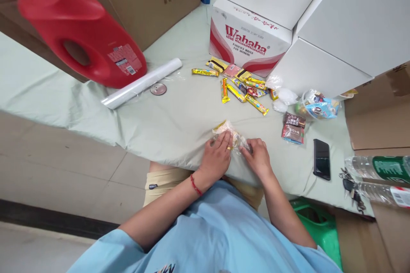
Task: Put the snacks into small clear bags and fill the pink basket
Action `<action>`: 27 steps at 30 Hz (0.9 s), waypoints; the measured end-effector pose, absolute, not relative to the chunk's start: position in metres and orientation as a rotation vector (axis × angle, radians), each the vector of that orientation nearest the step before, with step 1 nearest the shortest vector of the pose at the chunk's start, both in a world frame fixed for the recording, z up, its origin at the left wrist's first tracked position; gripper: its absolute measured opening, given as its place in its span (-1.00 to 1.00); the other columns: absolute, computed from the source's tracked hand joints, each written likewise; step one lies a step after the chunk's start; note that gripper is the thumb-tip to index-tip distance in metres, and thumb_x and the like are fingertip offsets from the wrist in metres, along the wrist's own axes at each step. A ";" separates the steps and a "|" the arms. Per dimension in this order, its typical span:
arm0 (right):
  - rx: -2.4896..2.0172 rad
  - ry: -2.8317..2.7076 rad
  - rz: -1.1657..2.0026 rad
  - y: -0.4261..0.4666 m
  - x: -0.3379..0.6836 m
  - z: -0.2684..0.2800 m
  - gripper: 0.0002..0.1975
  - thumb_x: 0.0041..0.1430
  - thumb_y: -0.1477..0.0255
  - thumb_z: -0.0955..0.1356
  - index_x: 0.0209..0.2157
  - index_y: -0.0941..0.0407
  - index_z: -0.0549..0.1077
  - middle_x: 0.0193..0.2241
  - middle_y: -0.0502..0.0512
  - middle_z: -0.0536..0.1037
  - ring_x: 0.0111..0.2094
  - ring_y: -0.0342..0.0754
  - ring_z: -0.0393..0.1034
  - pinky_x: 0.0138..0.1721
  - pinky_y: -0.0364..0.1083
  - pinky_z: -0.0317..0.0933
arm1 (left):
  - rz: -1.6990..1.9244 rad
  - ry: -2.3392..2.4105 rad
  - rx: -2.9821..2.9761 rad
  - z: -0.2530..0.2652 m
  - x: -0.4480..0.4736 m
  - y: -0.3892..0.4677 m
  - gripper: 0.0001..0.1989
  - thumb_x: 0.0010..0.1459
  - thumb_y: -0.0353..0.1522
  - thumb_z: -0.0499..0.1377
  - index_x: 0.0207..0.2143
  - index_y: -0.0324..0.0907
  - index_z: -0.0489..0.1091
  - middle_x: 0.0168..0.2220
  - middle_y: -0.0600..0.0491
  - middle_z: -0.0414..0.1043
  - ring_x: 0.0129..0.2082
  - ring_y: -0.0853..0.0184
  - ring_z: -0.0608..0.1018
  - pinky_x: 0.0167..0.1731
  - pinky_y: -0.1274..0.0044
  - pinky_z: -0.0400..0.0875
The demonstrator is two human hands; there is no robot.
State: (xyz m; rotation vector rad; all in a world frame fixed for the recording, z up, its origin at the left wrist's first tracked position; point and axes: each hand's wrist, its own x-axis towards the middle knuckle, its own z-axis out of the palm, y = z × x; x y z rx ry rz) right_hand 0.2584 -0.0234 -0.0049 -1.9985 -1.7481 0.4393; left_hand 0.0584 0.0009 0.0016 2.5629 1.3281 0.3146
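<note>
Near the table's front edge lies a yellow snack packet bundled in crinkled clear plastic film. My left hand is over its left part, fingers pressed down on it and thumb at its side, so much of the packet is hidden. On the right end of the film, my right hand has thumb and fingers closed on the loose plastic. Beyond both hands lie several snack packets in yellow wrappers. A roll of clear plastic film rests to the left, beside a round metal disc.
A red jug stands at the left before a brown carton. White boxes are stacked at the back. Rightward are white plastic bundles, brown cocoa packets, a bag of snacks, a phone, keys and bottles.
</note>
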 end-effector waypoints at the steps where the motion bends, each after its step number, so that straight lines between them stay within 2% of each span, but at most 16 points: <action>1: -1.964 -1.807 0.444 -0.026 0.257 -0.002 -0.75 0.32 0.17 0.39 -0.20 0.06 0.55 -0.20 0.23 0.54 -0.11 0.20 0.41 -0.01 0.18 0.38 | 0.313 1.325 2.566 0.000 0.058 0.001 -0.38 0.36 -0.45 -0.03 0.45 -0.34 0.17 0.48 -0.29 0.16 0.43 0.00 0.30 0.12 0.13 0.34; 4: -1.869 -1.812 0.486 -0.031 0.257 0.015 -0.84 0.33 0.26 0.37 -0.23 0.05 0.52 -0.15 0.24 0.55 -0.09 0.18 0.44 0.00 0.15 0.38 | 0.301 1.305 2.565 -0.003 0.056 0.001 -0.36 0.37 -0.43 -0.03 0.47 -0.34 0.12 0.50 -0.29 0.11 0.45 -0.01 0.27 0.14 0.12 0.35; 9: -1.852 -1.738 0.625 -0.003 0.241 0.045 -0.86 0.38 0.29 0.33 -0.24 0.02 0.48 -0.38 0.05 0.58 -0.40 0.00 0.44 -0.30 -0.05 0.32 | 0.326 1.276 2.552 -0.009 0.059 0.000 -0.32 0.35 -0.49 -0.06 0.51 -0.29 0.06 0.51 -0.29 0.07 0.49 -0.02 0.22 0.18 0.06 0.34; 13: -1.989 -1.954 0.452 0.045 0.203 0.047 -0.88 0.33 0.44 0.32 -0.33 0.04 0.45 -0.37 0.10 0.59 -0.34 0.03 0.46 -0.28 -0.05 0.25 | 0.312 1.227 2.576 -0.006 0.063 -0.003 -0.40 0.36 -0.54 -0.09 0.41 -0.36 0.24 0.46 -0.38 0.15 0.52 -0.06 0.14 0.22 -0.05 0.30; 16: -2.119 -2.075 0.344 0.066 0.176 0.042 -0.86 0.37 0.49 0.28 -0.27 0.06 0.46 -0.30 0.18 0.58 -0.31 0.06 0.46 -0.29 -0.04 0.23 | 0.311 1.199 2.559 0.000 0.053 -0.008 -0.47 0.37 -0.52 -0.05 0.33 -0.38 0.34 0.43 -0.39 0.22 0.53 -0.09 0.11 0.32 -0.08 0.20; 18: -2.150 -2.115 0.297 0.068 0.165 0.040 -0.85 0.42 0.46 0.26 -0.19 0.06 0.47 -0.20 0.23 0.57 -0.27 0.08 0.46 -0.28 -0.02 0.25 | 0.346 1.157 2.519 0.002 0.038 -0.014 -0.48 0.37 -0.48 0.02 0.34 -0.31 0.34 0.43 -0.33 0.24 0.52 -0.07 0.14 0.39 -0.08 0.11; 20: -2.134 -2.148 0.260 0.061 0.159 0.039 -0.86 0.46 0.35 0.28 -0.11 0.06 0.46 -0.10 0.28 0.53 -0.15 0.15 0.45 -0.25 0.00 0.28 | 0.386 1.100 2.466 0.000 0.022 -0.022 -0.48 0.35 -0.45 0.08 0.34 -0.22 0.36 0.41 -0.24 0.29 0.50 -0.02 0.18 0.44 -0.05 0.04; 24: -2.030 -2.182 0.219 0.042 0.154 0.031 -0.52 0.33 0.03 0.42 0.02 0.12 0.43 -0.04 0.36 0.44 0.02 0.29 0.33 -0.07 0.13 0.33 | 0.449 1.053 2.401 -0.010 0.000 -0.030 -0.50 0.34 -0.44 0.12 0.30 -0.16 0.40 0.35 -0.16 0.39 0.45 0.06 0.28 0.47 0.04 0.07; 27: -2.017 -2.115 0.187 0.038 0.150 0.022 -0.46 0.33 0.09 0.43 0.17 0.12 0.39 -0.03 0.38 0.43 0.01 0.30 0.28 -0.02 0.20 0.32 | 0.470 1.067 2.383 -0.012 0.002 -0.029 -0.54 0.31 -0.45 0.14 0.24 -0.15 0.46 0.29 -0.16 0.44 0.40 0.03 0.33 0.44 0.02 0.13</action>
